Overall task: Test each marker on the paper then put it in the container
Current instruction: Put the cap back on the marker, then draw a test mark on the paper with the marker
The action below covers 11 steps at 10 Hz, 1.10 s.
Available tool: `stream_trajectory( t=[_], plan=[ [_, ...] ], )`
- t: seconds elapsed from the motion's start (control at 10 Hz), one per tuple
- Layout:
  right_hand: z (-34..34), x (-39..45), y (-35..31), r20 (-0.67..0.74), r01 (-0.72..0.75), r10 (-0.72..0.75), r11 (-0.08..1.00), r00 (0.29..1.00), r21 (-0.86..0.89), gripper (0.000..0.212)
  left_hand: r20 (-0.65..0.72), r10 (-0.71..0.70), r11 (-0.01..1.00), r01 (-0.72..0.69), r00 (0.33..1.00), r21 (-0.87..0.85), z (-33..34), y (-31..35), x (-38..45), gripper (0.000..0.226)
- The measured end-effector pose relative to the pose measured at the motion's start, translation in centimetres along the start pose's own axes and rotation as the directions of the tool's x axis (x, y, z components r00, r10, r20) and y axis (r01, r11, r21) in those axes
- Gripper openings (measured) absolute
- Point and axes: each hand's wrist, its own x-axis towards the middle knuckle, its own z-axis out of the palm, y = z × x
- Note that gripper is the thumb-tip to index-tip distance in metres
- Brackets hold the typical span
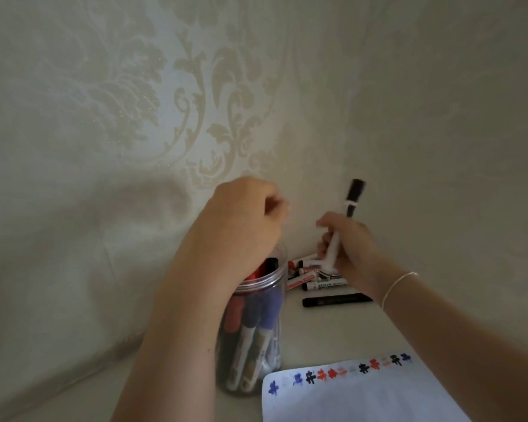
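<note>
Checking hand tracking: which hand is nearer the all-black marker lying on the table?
Right. The right hand, gripping a white marker with a black cap, is just above and behind the all-black marker. The left hand is farther left, above the mouth of the clear jar.

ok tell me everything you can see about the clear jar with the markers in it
The jar is a tall, clear, seemingly plastic cylinder with a ridged neck, no lid on. It stands upright on the pale surface, left of the paper, near its corner. Inside, markers stand packed on end, white barrels with red, blue and black caps. The left hand, fingers curled, hangs over its mouth, and the forearm hides part of its left side.
</note>
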Motion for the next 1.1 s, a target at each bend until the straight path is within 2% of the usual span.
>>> stream_trajectory(
  t=[0.1, 0.2, 0.3, 0.4, 0.5, 0.6, 0.7, 0.8, 0.9, 1.0, 1.1],
  plan=[
    [0.4, -1.6, -2.2, 0.028, 0.079, -0.083, 0.989, 0.996, 0.122, 0.030, -0.046, 0.074, 0.997, -0.073, 0.996, 0.030, 0.8, 1.6, -0.4, 0.027],
    [0.7, -3.5, -3.8, 0.098, 0.161, -0.170, 0.983, 0.981, 0.091, 0.038, 0.101, 0.057, 0.991, -0.068, 0.993, 0.115, 2.1, 3.0, -0.7, 0.045],
    [0.9, -4.6, -4.6, 0.130, 0.270, -0.260, 0.960, 0.957, -0.069, 0.036, 0.111, 0.093, 0.989, -0.105, 0.989, 0.101, 2.6, 3.9, -1.0, 0.040],
    [0.6, -4.8, -5.1, 0.140, 0.283, -0.248, 0.890, 0.958, -0.357, 0.028, 0.105, 0.127, 0.988, -0.134, 0.986, 0.070, 2.7, 3.5, -1.0, 0.050],
    [-0.4, -4.6, -5.7, 0.219, 0.259, -0.162, 0.794, 0.962, -0.550, 0.023, 0.040, 0.192, 0.976, -0.195, 0.981, 0.101, 2.4, 2.4, -0.9, 0.066],
    [-0.9, -4.6, -5.9, 0.350, 0.364, -0.112, 0.403, 0.930, -0.840, 0.028, -0.028, 0.268, 0.926, -0.249, 0.963, 0.283, 1.9, 1.7, -0.3, 0.074],
    [-0.3, -4.3, -5.6, 0.426, 0.437, -0.141, 0.060, 0.894, -0.897, 0.032, 0.035, 0.259, 0.939, -0.260, 0.965, 0.227, 1.9, 1.3, 0.2, 0.036],
    [-0.6, -3.4, -5.5, 0.344, 0.384, -0.419, 0.011, 0.840, -0.923, 0.018, 0.004, 0.178, 0.967, -0.176, 0.984, 0.183, 1.5, 0.7, 0.4, 0.028],
    [-1.2, -3.2, -5.6, 0.039, 0.289, -0.359, 0.677, 0.933, -0.677, 0.046, -0.067, 0.118, 0.989, -0.111, 0.991, 0.101, 0.7, 0.2, 0.3, 0.027],
    [-1.0, -4.4, -5.5, 0.512, -0.098, 0.016, 0.986, 0.859, 0.132, 0.019, 0.009, 0.096, 0.995, -0.096, 0.995, 0.009, 0.8, 0.4, 0.2, 0.019],
    [0.1, -4.6, -4.7, 0.472, 0.080, -0.132, 0.989, 0.872, 0.128, 0.021, 0.154, 0.120, 0.993, -0.118, 0.981, -0.021, 1.8, 0.9, 0.1, 0.014]
  ],
)
